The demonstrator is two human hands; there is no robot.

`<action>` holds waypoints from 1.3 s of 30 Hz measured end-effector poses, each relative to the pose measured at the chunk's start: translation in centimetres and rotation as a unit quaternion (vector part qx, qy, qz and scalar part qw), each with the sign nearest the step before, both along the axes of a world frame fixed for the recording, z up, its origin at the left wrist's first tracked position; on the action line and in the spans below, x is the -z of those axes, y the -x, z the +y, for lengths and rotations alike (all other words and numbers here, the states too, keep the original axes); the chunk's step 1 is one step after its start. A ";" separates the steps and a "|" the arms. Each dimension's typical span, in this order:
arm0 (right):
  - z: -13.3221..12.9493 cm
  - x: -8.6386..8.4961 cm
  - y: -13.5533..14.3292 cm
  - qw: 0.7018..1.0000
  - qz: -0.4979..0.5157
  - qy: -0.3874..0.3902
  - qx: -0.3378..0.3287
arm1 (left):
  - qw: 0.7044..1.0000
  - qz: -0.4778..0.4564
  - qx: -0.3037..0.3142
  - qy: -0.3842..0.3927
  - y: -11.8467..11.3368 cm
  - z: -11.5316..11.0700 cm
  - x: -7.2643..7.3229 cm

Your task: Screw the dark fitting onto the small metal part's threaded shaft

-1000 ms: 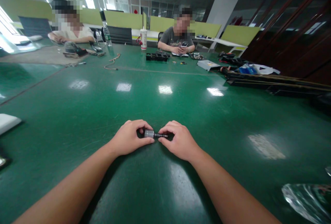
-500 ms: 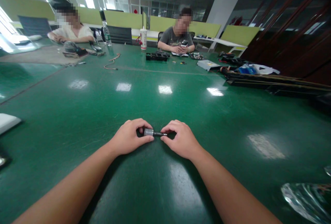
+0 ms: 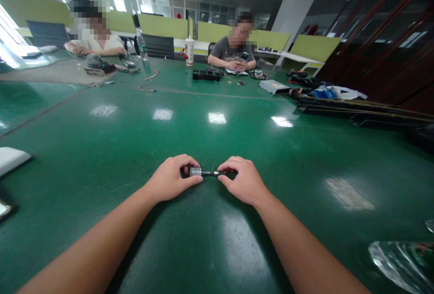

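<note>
Between my hands, close above or on the green table (image 3: pixel 210 144), is a small silver cylinder with a thin dark shaft (image 3: pixel 195 172), lying crosswise like a little motor. My left hand (image 3: pixel 171 178) pinches the cylinder between thumb and fingers. The shaft reaches right, with a bright band near its far part and a dark ridged end. My right hand (image 3: pixel 242 181) has thumb and forefinger closed round that ridged end, partly hiding it. I cannot tell whether shaft and cylinder are one piece.
Across the table sit two people, one with a phone (image 3: pixel 243 56). A white cup (image 3: pixel 189 52), a bottle (image 3: pixel 141 45), a black part (image 3: pixel 206 74) and a cord (image 3: pixel 148 81) stand or lie far off. Clear plastic (image 3: pixel 400 260) is near right; a white object (image 3: pixel 12 160) is left.
My right hand has shifted slightly right along the shaft, and more of the shaft and its ridged end shows. My left hand stays on the cylinder, nearly still.
</note>
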State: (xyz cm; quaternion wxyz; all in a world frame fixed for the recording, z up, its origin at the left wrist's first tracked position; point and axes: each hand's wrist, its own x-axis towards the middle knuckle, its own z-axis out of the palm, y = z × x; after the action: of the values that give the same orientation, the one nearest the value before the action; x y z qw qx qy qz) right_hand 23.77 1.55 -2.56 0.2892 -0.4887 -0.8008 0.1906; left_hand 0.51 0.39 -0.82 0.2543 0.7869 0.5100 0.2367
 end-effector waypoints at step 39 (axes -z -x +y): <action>-0.7 0.0 1.6 0.996 0.035 0.025 -0.073 | 0.999 0.029 0.032 -0.012 0.3 0.2 0.2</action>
State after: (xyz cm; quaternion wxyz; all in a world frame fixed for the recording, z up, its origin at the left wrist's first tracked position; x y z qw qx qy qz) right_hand 22.16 0.82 -2.55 0.2905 -0.4288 -0.8187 0.2479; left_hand 0.18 0.55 -1.03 0.2378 0.8123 0.4887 0.2119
